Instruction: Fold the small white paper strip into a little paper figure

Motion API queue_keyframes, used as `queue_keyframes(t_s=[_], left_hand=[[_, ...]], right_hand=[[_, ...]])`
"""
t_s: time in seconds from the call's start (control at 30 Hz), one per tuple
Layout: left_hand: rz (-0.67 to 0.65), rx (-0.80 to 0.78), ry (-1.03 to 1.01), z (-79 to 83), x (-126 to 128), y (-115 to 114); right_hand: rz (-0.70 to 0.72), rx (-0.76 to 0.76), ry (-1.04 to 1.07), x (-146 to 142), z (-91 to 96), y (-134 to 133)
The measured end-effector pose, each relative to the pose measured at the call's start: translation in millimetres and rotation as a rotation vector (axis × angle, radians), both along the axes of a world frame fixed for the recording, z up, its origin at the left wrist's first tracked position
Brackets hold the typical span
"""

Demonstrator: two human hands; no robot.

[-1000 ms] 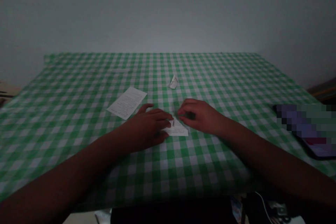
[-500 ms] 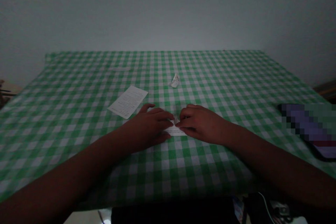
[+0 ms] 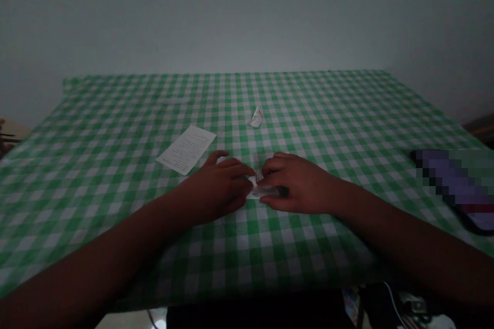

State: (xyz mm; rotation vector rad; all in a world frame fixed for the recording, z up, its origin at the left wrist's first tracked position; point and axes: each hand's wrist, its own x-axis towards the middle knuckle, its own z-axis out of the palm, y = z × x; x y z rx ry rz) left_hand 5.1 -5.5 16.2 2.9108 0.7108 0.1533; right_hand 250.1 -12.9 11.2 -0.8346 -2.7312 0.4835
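Checked tablecloth (image 3: 116, 164), three papers, two hands

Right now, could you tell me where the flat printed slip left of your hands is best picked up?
Pinch the printed slip at its near corner, coming from the left hand side: it lies flat on the checked tablecloth, so only an edge lifts.

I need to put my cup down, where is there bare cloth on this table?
Bare checked tablecloth lies left of the flat printed sheet, and between the small folded paper and the phone. It is crowded at the middle, where left hand and right hand press the folded slip.
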Motion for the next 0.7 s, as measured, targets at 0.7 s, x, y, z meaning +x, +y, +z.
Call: queue_keyframes(t_s=[0.7], left_hand=[[0.227,-0.170,-0.250,-21.6,9,1]], right_hand=[[-0.166,-0.014,0.094,-8,-12.7,3]])
